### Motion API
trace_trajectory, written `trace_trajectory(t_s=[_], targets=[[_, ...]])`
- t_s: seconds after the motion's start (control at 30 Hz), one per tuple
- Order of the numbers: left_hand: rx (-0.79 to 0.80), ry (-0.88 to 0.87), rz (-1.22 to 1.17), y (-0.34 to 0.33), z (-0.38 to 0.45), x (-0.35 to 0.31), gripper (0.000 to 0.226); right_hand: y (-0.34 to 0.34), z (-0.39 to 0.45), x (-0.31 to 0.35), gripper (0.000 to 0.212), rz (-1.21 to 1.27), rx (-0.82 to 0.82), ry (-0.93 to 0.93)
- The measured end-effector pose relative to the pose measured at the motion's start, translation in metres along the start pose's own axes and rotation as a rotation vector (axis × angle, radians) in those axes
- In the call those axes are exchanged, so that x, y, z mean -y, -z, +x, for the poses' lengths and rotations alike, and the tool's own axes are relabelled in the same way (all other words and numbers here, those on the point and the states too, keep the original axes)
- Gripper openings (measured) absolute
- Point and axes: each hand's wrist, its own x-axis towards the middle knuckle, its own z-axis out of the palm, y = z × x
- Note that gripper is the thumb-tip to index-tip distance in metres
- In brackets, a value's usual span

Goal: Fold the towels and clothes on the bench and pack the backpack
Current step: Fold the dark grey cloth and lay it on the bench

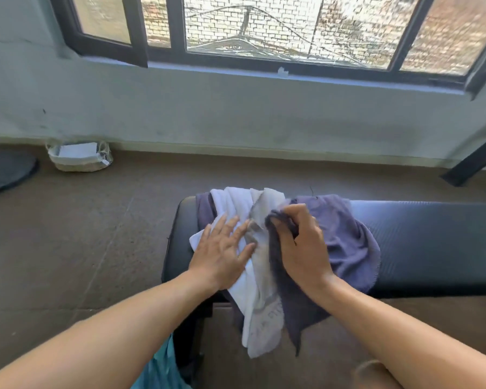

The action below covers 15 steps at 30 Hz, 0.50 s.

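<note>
White towel (253, 276) and purple cloth (345, 242) are lying unfolded at the worktop (432, 234) left end, trailing over its near edge, left hand (222, 248) spread flat pressing the towel, right hand (300, 242) pinching purple fabric; folding is barely starting, backpack not in view.

I look down on the black padded bench (421, 242), my landmark. At its left end lies a heap of cloth. My left hand (222, 254) lies flat, fingers spread, on the white towel (260, 301), which drapes over the bench's near edge and hangs toward the floor. My right hand (300, 242) is closed around a bunched fold of the purple towel (348, 242), which spreads across the bench top just right of the white one, touching it. Beyond the bench, against the wall under the window (264, 32), a small woven basket (79, 157) sits far off to the left.
</note>
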Motion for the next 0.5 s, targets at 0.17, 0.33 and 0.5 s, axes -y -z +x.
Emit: trace_trajectory(t_s=[0.17,0.33,0.5], targets=[[-0.121,-0.062,-0.558,0.046,-0.029,-0.023,0.096,0.068,-0.003,0.116,0.02,0.618,0.018,-0.058],[-0.106,-0.461,-0.73,0.121,-0.079,-0.083,0.05,0.132,0.012,0.178,0.017,1.216,0.44,-0.069],[0.27,-0.412,-1.065,0.159,-0.125,-0.103,0.011,0.16,0.045,0.197,0.018,1.111,0.519,-0.165]])
